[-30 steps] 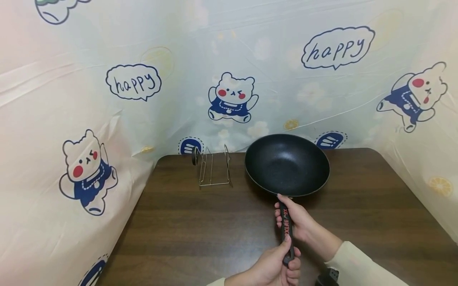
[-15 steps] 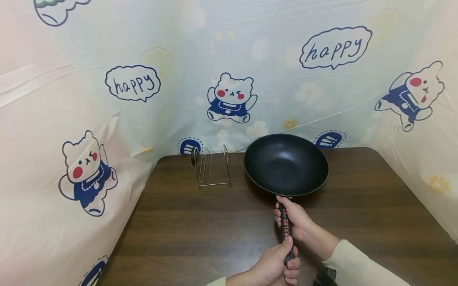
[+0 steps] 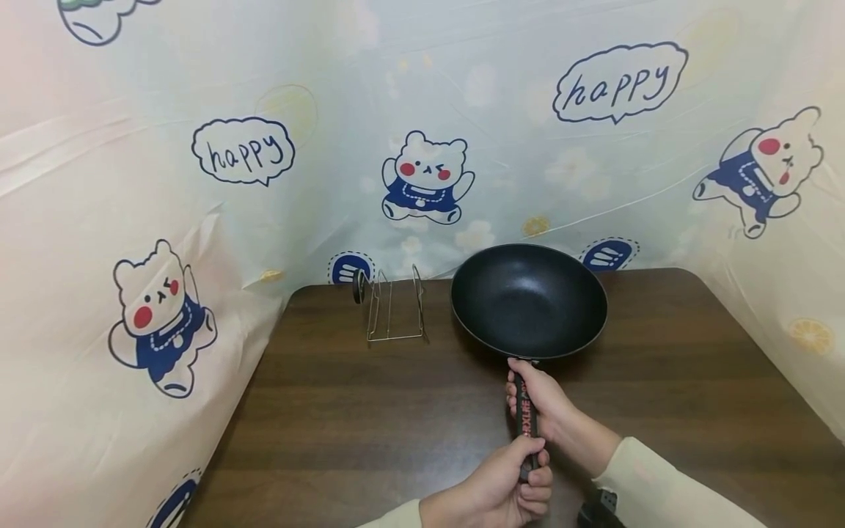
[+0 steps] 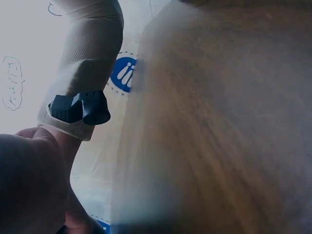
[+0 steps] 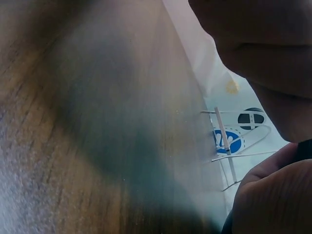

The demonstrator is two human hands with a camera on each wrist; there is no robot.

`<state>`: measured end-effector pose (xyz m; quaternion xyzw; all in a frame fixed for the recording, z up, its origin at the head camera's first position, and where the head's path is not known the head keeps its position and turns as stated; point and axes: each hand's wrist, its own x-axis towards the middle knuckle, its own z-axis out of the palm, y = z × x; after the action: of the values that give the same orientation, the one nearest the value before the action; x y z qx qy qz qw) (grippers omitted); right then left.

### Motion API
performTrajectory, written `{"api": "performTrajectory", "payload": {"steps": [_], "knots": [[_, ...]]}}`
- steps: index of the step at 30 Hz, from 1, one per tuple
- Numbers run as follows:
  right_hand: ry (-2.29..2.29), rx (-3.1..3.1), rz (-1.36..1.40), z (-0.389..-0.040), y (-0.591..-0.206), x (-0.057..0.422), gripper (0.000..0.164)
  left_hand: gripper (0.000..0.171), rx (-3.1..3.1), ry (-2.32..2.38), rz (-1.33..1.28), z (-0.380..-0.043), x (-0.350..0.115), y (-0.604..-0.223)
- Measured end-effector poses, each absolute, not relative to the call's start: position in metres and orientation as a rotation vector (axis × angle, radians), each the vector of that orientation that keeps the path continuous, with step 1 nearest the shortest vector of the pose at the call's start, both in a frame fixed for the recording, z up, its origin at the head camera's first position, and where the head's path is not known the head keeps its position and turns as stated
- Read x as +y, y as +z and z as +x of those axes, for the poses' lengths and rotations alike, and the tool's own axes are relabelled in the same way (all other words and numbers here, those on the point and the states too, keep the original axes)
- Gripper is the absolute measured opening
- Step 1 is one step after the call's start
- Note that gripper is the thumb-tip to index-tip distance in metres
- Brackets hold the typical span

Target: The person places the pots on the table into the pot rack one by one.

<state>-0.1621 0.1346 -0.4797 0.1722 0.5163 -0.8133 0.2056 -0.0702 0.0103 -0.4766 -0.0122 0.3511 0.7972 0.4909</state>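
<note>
A black wok (image 3: 529,302) with a long black handle (image 3: 526,416) is at the back right of the table in the head view. My right hand (image 3: 543,396) grips the handle close to the pan, thumb along its top. Nearer to me, my left hand (image 3: 505,480) holds the handle's end, its fingers curled round it. Whether the wok's base touches the table cannot be told. In the left wrist view the left hand (image 4: 34,180) fills the lower left corner. Curled fingers of the right hand (image 5: 273,200) cover the right side of the right wrist view.
A wire rack (image 3: 396,339) with a black round part stands left of the wok at the table's back edge. The brown wooden table (image 3: 343,411) meets a printed cloth (image 3: 317,205) at the back and sides. A black device (image 3: 599,510) sits on the right wrist.
Both hands keep their hold on the wok's handle. The left thumb has shifted slightly on the handle's end, and the view has tilted a little; the wok looks almost unmoved.
</note>
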Motion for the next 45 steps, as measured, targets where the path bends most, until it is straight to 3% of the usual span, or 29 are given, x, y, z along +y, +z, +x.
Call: {"api": "performTrajectory", "payload": {"steps": [19, 32, 38, 45], "knots": [[-2.327, 1.341, 0.425, -0.165, -0.467, 0.129, 0.03, 0.026, 1.128, 1.983, 0.164, -0.07, 0.005, -0.473], [-2.466, 0.922, 0.127, -0.174, -0.464, 0.127, 0.037, 0.033, 1.666, 1.874, 0.126, -0.081, -0.002, -0.464], [-2.48, 0.818, 0.004, -0.181, -0.473, 0.126, 0.04, 0.041, 2.023, 1.692, 0.281, -0.088, -0.012, -0.461], [-2.447, 0.736, -0.088, -0.186, -0.475, 0.127, 0.044, 0.035, 2.311, 1.488, 0.412, -0.09, -0.016, -0.459]]}}
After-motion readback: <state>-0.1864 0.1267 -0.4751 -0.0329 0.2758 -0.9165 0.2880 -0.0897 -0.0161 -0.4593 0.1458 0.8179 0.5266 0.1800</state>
